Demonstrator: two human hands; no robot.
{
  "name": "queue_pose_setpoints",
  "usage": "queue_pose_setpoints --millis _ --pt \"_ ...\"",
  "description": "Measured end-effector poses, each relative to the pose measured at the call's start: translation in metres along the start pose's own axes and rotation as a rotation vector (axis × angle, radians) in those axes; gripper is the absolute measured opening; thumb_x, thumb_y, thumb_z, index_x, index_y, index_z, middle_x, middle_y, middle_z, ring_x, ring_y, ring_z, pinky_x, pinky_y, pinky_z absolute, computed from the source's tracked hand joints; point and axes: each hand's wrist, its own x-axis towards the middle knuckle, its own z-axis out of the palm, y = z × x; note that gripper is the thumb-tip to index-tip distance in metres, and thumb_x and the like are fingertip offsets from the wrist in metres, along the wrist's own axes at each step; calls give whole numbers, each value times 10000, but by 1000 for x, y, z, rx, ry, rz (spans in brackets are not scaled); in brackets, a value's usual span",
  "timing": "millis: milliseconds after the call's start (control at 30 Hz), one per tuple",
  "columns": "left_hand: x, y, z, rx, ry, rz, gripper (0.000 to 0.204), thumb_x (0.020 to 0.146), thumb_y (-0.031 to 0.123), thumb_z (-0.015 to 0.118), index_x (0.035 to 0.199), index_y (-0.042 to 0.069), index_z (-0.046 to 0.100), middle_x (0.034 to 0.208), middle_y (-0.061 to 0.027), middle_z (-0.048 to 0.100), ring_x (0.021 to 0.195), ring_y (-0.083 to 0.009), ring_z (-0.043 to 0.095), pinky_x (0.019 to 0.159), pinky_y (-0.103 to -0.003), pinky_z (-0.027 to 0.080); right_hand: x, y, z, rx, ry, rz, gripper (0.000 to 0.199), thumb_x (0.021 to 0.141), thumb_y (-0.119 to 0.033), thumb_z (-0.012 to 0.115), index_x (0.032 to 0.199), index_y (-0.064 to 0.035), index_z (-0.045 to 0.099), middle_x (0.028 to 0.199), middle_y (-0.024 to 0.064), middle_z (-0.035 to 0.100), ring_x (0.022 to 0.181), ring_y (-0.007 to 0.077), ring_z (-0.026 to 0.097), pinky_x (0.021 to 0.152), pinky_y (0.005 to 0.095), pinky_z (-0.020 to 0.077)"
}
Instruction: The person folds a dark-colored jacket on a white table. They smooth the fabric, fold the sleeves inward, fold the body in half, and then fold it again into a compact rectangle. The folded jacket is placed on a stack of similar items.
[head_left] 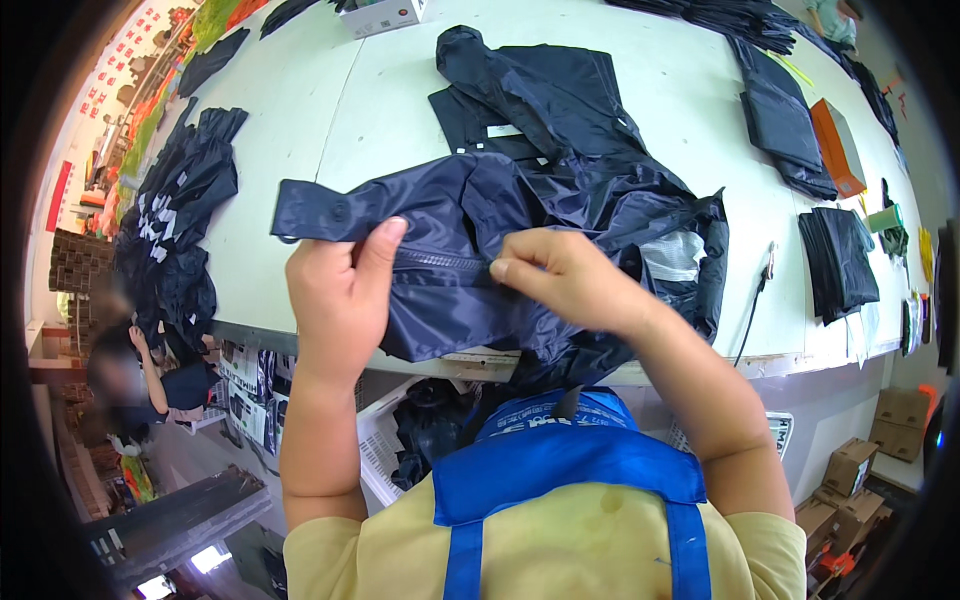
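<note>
A dark navy rain jacket (560, 190) lies spread over the front of a pale green table (290, 130). My left hand (340, 290) grips the jacket's front fabric beside the zipper, thumb on top. My right hand (565, 275) pinches the zipper pull (492, 266) at the middle of the garment. A strap end with a snap button (340, 212) sticks out to the left of my left hand. A white label (503, 131) shows near the collar.
A heap of dark garments (180, 210) lies at the table's left edge, folded dark stacks (835, 260) and an orange flat box (835, 150) at the right. A white basket (385, 450) sits under the table. A person (140, 385) sits at lower left; cardboard boxes (850, 465) stand at lower right.
</note>
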Motion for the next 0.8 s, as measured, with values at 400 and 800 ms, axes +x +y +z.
queue_pose_setpoints --millis 400,800 --pt "3 -15 -65 -143 271 -219 244 934 124 592 1083 -68 611 1036 -83 649 932 -117 565 904 -262 421 -42 115 -14 -493 401 66 215 820 -198 571 749 4 591 857 197 605 882 381 572 792 476 471" --pt "-40 -206 -94 466 -365 -791 463 917 396 580 936 -62 643 943 -182 671 846 -240 630 815 -339 468 -175 141 -155 -427 74 1096 323 844 -292 628 748 16 627 685 182 597 704 324 626 638 393 473"
